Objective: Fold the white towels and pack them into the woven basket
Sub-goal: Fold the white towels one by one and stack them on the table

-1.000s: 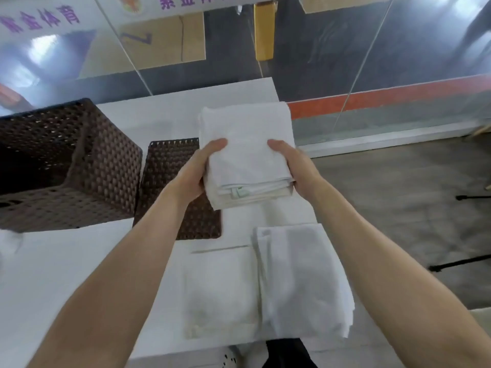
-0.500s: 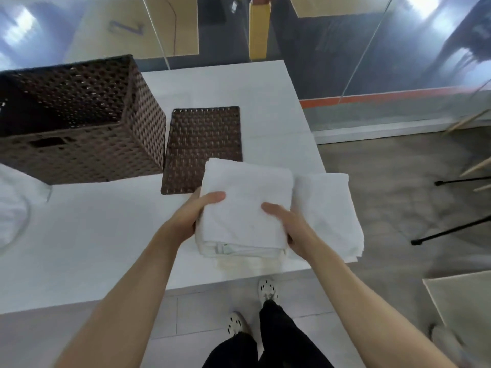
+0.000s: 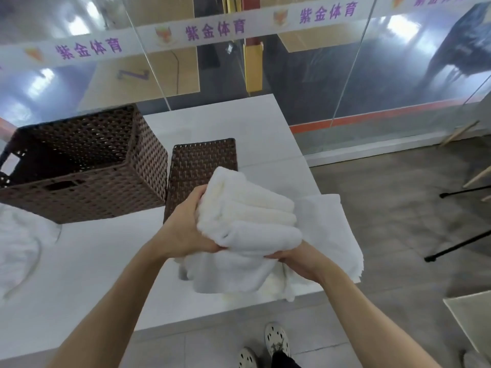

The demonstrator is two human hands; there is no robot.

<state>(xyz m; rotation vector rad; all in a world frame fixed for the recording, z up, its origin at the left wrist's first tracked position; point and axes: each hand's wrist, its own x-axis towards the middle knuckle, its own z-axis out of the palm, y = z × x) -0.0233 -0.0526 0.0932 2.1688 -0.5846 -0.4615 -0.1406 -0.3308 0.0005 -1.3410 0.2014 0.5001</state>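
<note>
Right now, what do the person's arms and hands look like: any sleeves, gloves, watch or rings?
Both forearms are bare as far as the frame shows, with no sleeves in view. The left hand and right hand wear no gloves. No watch, band or ring shows on either wrist or on the fingers that can be seen; some fingers are hidden.

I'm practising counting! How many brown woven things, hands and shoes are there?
Brown woven things: 2, the open basket and the flat lid.
Bare hands: 2, left hand and right hand, gripping folded white towels.
White spotted shoes: 2.
Total: 6.
</note>
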